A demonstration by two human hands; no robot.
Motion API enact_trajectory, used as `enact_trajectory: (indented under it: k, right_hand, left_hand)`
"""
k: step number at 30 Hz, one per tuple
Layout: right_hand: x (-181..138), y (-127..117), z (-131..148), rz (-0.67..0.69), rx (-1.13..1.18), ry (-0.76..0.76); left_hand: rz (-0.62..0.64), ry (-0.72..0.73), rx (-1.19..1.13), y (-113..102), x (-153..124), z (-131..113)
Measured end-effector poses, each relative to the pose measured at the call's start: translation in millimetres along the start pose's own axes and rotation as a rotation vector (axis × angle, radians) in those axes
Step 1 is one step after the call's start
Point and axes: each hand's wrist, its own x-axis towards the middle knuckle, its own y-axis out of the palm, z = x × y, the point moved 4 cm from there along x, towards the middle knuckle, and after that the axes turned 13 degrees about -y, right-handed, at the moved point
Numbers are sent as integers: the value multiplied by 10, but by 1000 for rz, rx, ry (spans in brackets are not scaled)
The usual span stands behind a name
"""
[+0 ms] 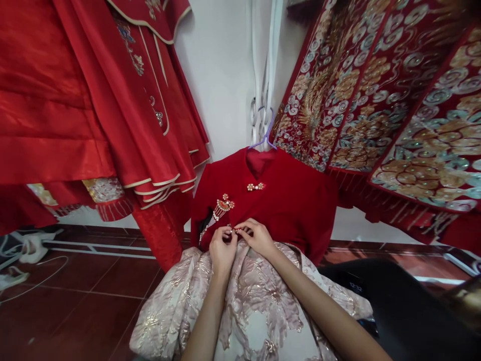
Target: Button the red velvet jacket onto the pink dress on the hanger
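A red long-sleeved jacket (289, 200) hangs in front of me on a purple hanger (268, 136). At its neck opening sits a gold and pearl frog fastener (255, 187). A fan-shaped brooch (224, 204) with hanging pearl strands is on the chest at left. Lower down the front, a small beaded fastener (233, 230) shows between my fingertips, mostly covered by them. My left hand (223, 245) pinches its left side. My right hand (257, 236) is closed at its right side, fingers bent over the cloth.
Pale brocade cloth (263, 321) with metallic flowers spreads beneath my forearms. Red garments (150, 100) hang at left, an embroidered garment (376, 100) at right. A black seat (398, 306) holds a phone (355, 286). White shoes (33, 248) stand by a rack's base rail (101, 250).
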Motion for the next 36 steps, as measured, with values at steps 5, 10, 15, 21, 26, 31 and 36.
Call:
enact_trajectory:
  k: [5,10,15,21,26,31,36]
  right_hand:
    - [-7,3,17,-16,80,-27]
    - [4,11,29,1,71,-24]
    - [49,35,25,12,7,-3]
    - [61,60,23,-11,-44,-8]
    - [56,62,21,-34,-51,-8]
    - [76,57,15,-43,-70,-10]
    - [70,50,65,-46,-70,-7]
  left_hand:
    - [61,-101,-191,0,22,75]
    - [99,-121,-299,22,42,140]
    - [128,-134,-289,30,45,139]
    - [151,-138,-324,37,42,146]
    - [165,-164,-330,61,51,199]
    - [183,-156,-323,47,56,206]
    - [193,-111,-276,56,48,155]
